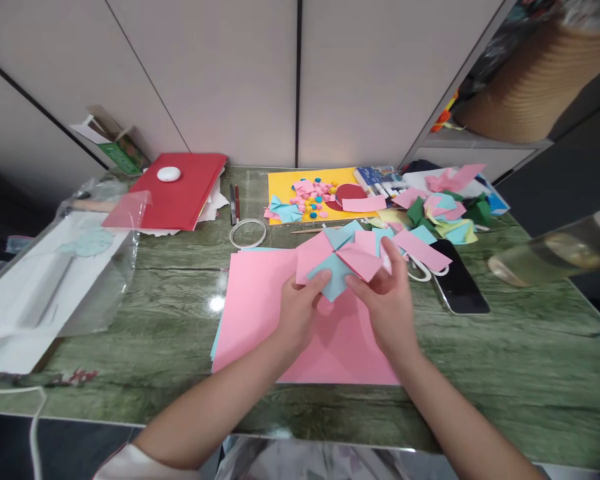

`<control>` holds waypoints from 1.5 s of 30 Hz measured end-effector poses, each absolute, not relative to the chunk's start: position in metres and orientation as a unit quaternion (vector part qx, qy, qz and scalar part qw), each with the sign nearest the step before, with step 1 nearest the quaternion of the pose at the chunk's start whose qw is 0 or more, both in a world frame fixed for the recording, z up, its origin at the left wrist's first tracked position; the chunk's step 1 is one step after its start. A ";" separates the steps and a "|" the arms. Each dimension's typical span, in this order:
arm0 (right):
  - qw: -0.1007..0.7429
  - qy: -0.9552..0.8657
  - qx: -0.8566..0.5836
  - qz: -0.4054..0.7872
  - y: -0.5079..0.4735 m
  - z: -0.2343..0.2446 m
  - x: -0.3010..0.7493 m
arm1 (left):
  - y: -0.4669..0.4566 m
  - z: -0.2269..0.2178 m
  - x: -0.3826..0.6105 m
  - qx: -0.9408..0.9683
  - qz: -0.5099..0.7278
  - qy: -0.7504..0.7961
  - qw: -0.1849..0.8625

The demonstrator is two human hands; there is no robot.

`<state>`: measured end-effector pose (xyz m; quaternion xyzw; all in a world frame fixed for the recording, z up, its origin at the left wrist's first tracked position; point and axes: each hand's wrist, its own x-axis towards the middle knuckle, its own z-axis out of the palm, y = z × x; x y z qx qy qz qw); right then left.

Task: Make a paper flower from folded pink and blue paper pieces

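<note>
Head view: left hand [297, 312] pinches folded paper [330, 255] at six o'clock, right hand [387, 303] at four; looks light and flimsy, best gripped at the creases.

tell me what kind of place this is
Probably a home craft table: a green marble-look tabletop strewn with folded paper scraps, a pack of markers by a yellow sheet, and both the left hand and right hand holding a pink and blue folded paper piece over a pink sheet.
</note>
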<state>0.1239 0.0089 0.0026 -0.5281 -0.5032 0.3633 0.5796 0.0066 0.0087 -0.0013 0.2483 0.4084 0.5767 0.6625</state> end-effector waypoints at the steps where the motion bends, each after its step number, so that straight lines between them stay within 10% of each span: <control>1: 0.579 -0.530 -0.539 0.306 0.009 0.003 0.125 | 0.009 -0.002 0.005 0.249 0.583 0.413 0.654; 8: 0.545 -0.669 -0.506 0.001 0.005 0.013 0.137 | 0.008 0.004 -0.001 0.280 0.591 0.428 0.624; 23: 0.498 -0.722 -0.468 -0.107 -0.007 0.008 0.125 | -0.002 0.007 0.005 0.338 0.611 0.521 0.491; 45: 0.503 -0.686 -0.515 0.106 -0.002 0.002 0.118 | 0.002 -0.001 0.005 0.357 0.581 0.552 0.481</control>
